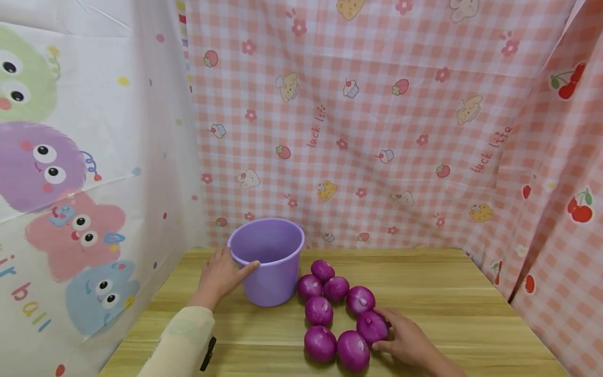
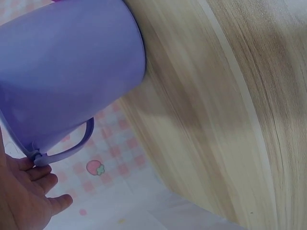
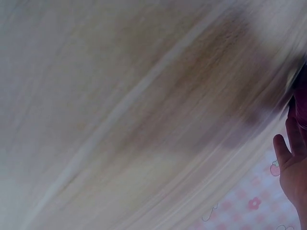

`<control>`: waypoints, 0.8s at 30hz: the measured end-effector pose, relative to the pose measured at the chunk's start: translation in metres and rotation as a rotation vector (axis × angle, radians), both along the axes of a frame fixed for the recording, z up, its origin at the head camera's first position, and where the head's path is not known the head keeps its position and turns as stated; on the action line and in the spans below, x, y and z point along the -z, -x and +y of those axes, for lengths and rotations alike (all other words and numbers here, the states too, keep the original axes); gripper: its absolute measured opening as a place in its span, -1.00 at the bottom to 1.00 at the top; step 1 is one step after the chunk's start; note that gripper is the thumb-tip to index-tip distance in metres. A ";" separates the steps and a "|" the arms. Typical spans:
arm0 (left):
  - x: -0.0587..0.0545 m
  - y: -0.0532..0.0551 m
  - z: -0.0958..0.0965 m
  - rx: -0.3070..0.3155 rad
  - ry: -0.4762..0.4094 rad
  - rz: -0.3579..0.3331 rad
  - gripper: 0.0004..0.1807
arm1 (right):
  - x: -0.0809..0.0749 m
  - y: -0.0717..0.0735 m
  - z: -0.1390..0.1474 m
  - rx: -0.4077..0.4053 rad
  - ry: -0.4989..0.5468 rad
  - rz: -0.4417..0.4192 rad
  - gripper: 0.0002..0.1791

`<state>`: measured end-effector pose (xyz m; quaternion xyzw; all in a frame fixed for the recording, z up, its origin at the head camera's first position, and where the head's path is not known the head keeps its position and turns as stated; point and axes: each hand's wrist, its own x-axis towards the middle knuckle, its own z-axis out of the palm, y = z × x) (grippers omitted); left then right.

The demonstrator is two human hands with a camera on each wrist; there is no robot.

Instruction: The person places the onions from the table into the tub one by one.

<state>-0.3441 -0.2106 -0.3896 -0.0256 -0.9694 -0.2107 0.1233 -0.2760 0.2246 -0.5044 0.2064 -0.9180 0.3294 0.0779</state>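
A purple bucket [image 1: 270,285] stands upright on the table, with nothing visible inside the part I can see. My left hand [image 1: 222,276] rests against its left rim, thumb laid along the front edge. In the left wrist view, fairly straight fingers [image 2: 45,184] touch the rim by the handle's hinge. Several purple-red onions lie right of the bucket in a rough ring. My right hand [image 1: 406,337] holds the rightmost onion [image 1: 372,326] between thumb and fingers; it sits among the others. Only part of that hand shows in the right wrist view, beside a dark onion [image 3: 301,98].
The wood-grain table [image 1: 433,293] extends to the right of the onions. Behind it hangs a pink checked curtain [image 1: 358,120], with a white cartoon-print curtain [image 1: 160,131] at the left. The bucket's handle [image 2: 76,148] hangs on its outer side.
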 end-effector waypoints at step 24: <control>0.002 0.003 -0.002 -0.001 -0.009 -0.001 0.22 | -0.029 0.015 -0.012 0.140 0.073 0.046 -0.16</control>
